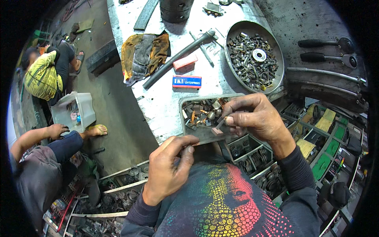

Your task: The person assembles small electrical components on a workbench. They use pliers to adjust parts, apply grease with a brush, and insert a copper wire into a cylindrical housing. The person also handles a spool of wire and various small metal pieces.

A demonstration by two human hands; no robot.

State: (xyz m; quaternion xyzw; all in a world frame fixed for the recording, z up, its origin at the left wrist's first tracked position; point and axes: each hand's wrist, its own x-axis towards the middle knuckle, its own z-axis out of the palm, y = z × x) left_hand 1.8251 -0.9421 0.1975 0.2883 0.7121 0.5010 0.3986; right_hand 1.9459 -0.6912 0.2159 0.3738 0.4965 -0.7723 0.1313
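Observation:
My right hand pinches a small block-shaped part with a thin lead, just above a shallow rectangular metal tray that holds several small metal parts. My left hand is close below the tray's near edge, thumb and forefinger pressed together on something tiny that I cannot make out. Both forearms wear dark sleeves.
A round pan of rings and washers, a dirty rag, a black rod, a blue box and an orange box lie on the grey bench. Two people sit on the floor at left. Part bins stand below right.

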